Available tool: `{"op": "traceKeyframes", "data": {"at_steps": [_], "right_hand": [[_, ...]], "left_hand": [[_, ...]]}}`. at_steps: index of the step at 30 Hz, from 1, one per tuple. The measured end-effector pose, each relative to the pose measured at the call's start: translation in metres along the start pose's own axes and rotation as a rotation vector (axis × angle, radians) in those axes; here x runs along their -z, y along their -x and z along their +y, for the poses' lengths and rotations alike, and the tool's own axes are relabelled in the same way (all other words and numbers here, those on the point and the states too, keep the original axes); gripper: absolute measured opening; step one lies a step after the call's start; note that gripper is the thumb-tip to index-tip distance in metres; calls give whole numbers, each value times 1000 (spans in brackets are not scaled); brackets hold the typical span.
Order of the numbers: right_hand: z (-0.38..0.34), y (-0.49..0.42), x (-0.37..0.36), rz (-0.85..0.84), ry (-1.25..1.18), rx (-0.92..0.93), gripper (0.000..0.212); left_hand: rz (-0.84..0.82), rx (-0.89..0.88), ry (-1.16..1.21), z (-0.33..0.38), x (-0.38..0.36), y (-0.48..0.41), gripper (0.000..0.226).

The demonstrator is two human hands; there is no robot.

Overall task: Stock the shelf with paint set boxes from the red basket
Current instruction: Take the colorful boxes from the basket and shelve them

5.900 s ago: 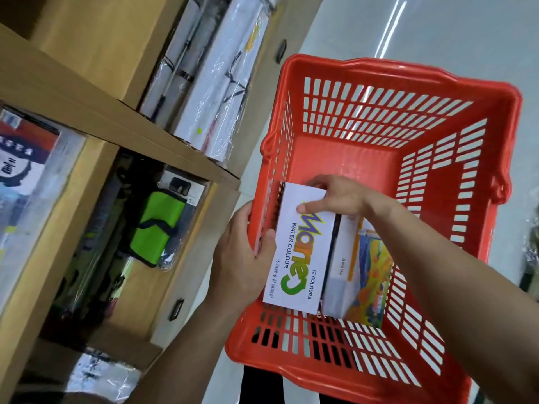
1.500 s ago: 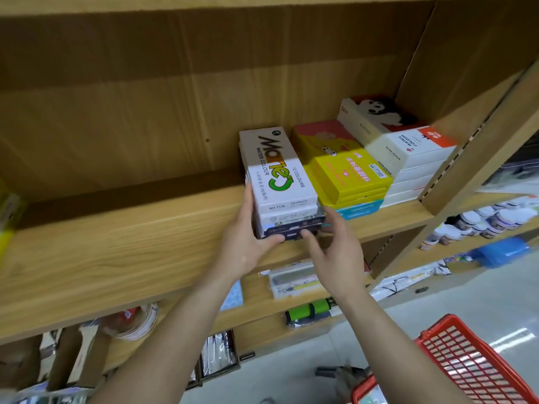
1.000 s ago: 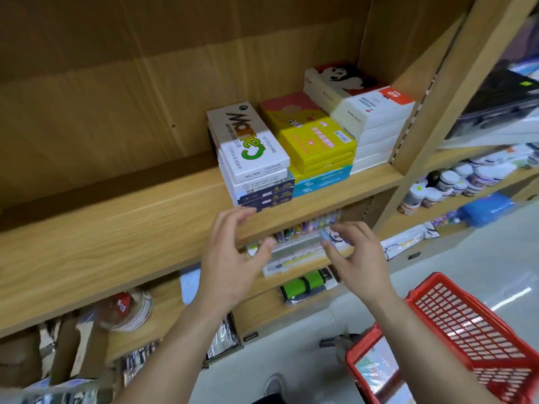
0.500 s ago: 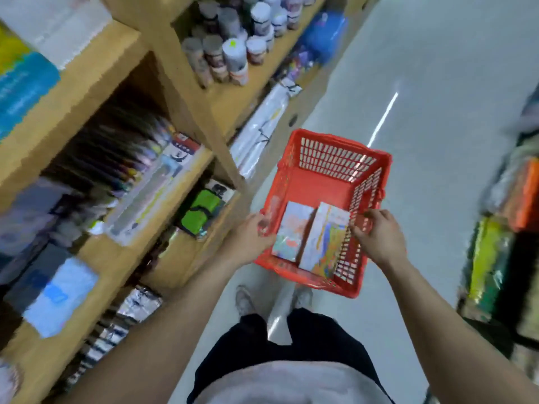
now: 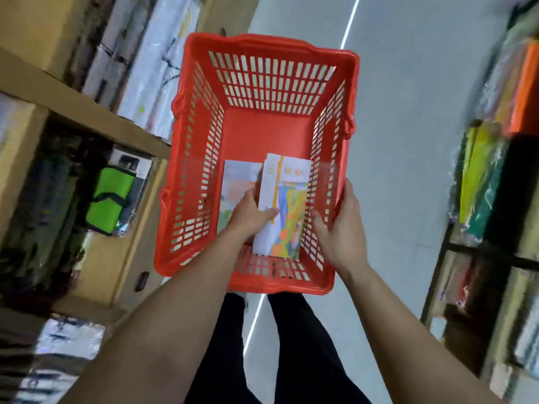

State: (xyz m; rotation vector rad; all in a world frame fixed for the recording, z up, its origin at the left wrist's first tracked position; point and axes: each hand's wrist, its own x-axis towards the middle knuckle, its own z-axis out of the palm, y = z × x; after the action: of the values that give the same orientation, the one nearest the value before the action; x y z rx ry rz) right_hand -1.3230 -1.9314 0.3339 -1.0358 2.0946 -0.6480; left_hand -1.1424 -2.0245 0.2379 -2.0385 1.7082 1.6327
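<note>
The red basket (image 5: 271,83) is below me, close in front of my legs. Two paint set boxes lie at its near end. The pale pastel box (image 5: 236,182) lies flat on the left. The colourful box (image 5: 291,220), with a white side, leans beside it on the right. My left hand (image 5: 250,214) is inside the basket between them, thumb on the colourful box's white side and fingers curled under and hidden. My right hand (image 5: 344,225) clasps the basket's right wall, thumb inside and fingers outside.
A wooden shelf unit (image 5: 87,112) runs along the left, with a green pouch (image 5: 109,199) and plastic-wrapped rolls (image 5: 145,68). A dark rack with coloured packets (image 5: 481,182) stands on the right. Grey floor (image 5: 408,112) lies between them.
My hands let go of the white box stacked on the upper shelf and came down to the basket. Since half a second ago, my left hand has gone from the rim onto the boxes inside.
</note>
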Motion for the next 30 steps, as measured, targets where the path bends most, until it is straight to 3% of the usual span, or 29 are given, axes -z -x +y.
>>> {"op": "traceKeyframes", "data": {"at_steps": [6,11,14,17,22,26,30], "right_hand": [[3,1,-7,62,-96,22,74],[-4,-1,-6,72,-94,6,72],[-5,1,-6,77,-82,12,71],[-3,1,-7,77,-75,10,73],[-6,4,0,8,-48,13,73],[-24,15,13,15,162,-117,86],[-88,44,34,67,42,-23,90]], "left_hand": [[-31,14,70,-2,-30,-7,71],[-39,43,73,5,-30,-12,64],[-3,64,111,8,-27,-7,75],[-94,13,200,17,-25,3,90],[-31,-49,258,37,-7,30,62],[9,-83,341,52,36,76,49],[64,-136,523,72,106,153,45]]}}
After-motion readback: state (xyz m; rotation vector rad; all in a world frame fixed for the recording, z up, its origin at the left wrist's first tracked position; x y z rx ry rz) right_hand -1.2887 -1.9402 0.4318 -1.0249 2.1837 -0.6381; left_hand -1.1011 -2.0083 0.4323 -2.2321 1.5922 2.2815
